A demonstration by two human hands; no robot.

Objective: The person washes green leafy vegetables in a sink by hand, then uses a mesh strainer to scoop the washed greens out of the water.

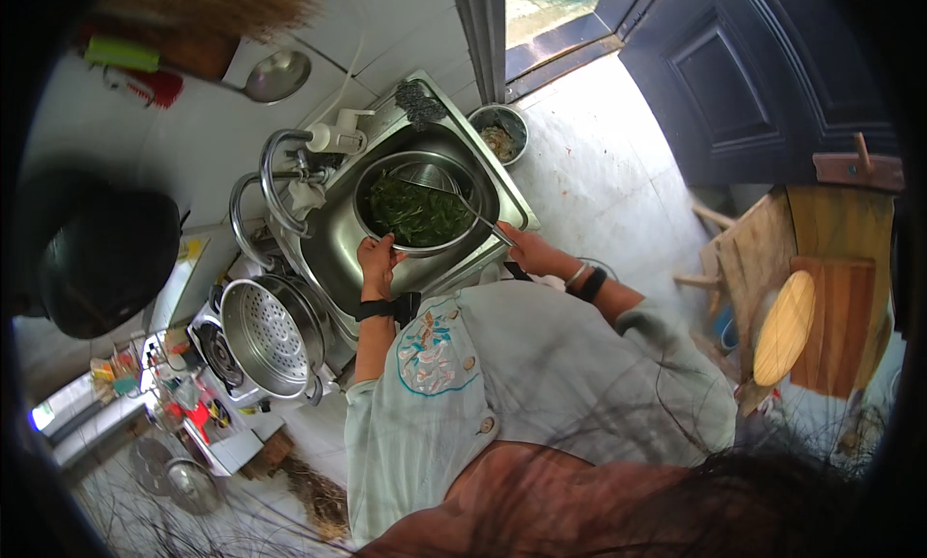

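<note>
A round metal basin (357, 209) stands in the stainless steel sink (329, 257), with chopped-looking leafy greens (416, 214) inside. My left hand (378, 262) grips the basin's near rim. In my right hand (536, 250) is the handle of a metal skimmer (427, 176); its bowl rests over the greens at the far side of the basin. Whether there is water under the greens, I cannot tell. A curved chrome faucet (269, 174) rises at the sink's left edge, beside a white tap fitting (337, 139).
Left of the sink, a perforated steamer pot (268, 337) sits near a gas stove (219, 352). Dark steel wool (420, 103) lies on the sink's far corner. Beyond the sink is a metal bucket (500, 134) with scraps. Wooden boards (829, 326) lean at the right, below a dark door (724, 87).
</note>
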